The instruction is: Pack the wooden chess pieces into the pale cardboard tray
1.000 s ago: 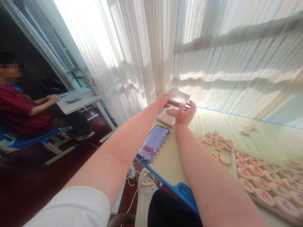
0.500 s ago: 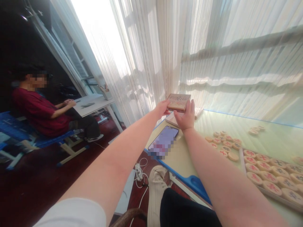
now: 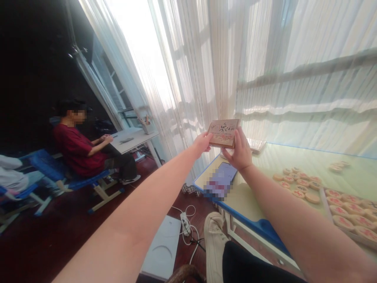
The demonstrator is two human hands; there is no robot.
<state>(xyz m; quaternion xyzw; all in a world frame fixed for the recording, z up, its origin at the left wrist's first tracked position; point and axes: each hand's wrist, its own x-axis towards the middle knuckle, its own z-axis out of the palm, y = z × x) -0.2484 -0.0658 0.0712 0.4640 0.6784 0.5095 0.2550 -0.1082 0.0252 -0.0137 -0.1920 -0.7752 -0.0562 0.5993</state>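
Note:
Between my two hands is a flat brown box [image 3: 224,133] with dark brush lettering on its top, tilted toward me above the table's far left corner. My left hand [image 3: 202,143] grips its left edge. My right hand [image 3: 240,151] holds the right side, fingers along the edge and thumb near the bottom corner. Behind and partly hidden by that hand lies a pale flat block [image 3: 257,145], its kind unclear. A phone [image 3: 224,175] rests on the table just below the hands.
On the pale green table [image 3: 259,196], several loose Chinese chess pieces [image 3: 302,182] lie right of my forearm, beside a tray [image 3: 326,202] of more pieces. Sheer curtains [image 3: 265,78] hang behind. A person in red [image 3: 76,145] sits left at another desk. A power strip [image 3: 185,223] lies below.
My view has swung left, so things appear further right. The box is tipped up more, showing more of its lettered top, and looks more lifted off the pale block. Both hands keep hold.

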